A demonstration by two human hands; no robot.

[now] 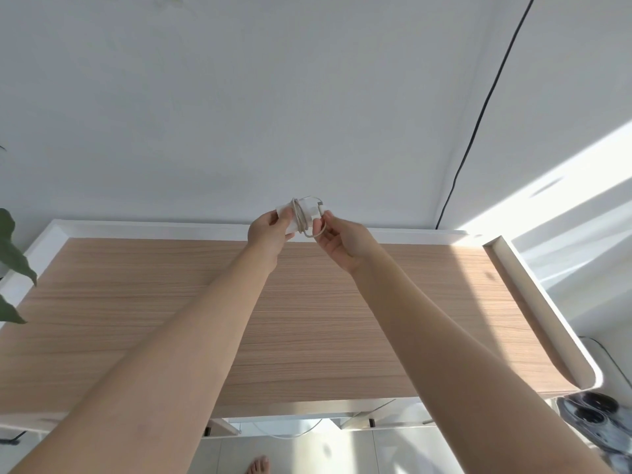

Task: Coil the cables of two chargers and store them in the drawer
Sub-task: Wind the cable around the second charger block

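Note:
A white charger block [302, 213] is held up over the far edge of the wooden desk [143, 302], with its pale cable [300, 218] wound round it in several turns. My left hand [268, 234] grips the left end of the block. My right hand [337, 242] pinches the loose loop of cable at the block's right side, where the plug end sticks out. A drawer [284, 424] stands open under the desk's front edge, and a white cable lies in it. No second charger is in view.
The desk has a raised white rim [533, 295] at the back and sides. A black cable [478, 114] runs down the wall at the right. Plant leaves [13, 254] reach in at the left. A dark object [595, 415] sits on the floor at the right, and a bare foot [258, 465] shows below.

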